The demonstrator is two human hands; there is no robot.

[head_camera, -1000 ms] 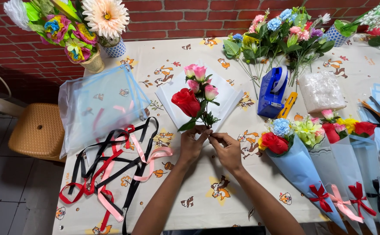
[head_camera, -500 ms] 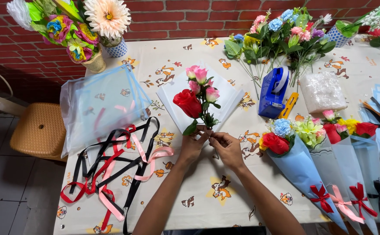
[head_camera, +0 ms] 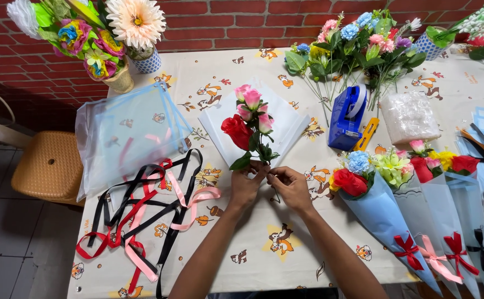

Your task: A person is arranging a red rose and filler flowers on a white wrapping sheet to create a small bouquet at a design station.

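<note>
Barely shifting since before, my left hand is pinching the small red-and-pink artificial rose bunch by its stems — my right hand is binding just beside; next needs a snug wrap.

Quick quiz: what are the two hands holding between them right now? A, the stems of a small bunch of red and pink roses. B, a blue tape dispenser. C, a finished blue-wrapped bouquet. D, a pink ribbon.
A: both hands, left and right, pinch the stems of the roses over the white wrapping sheet.
</note>
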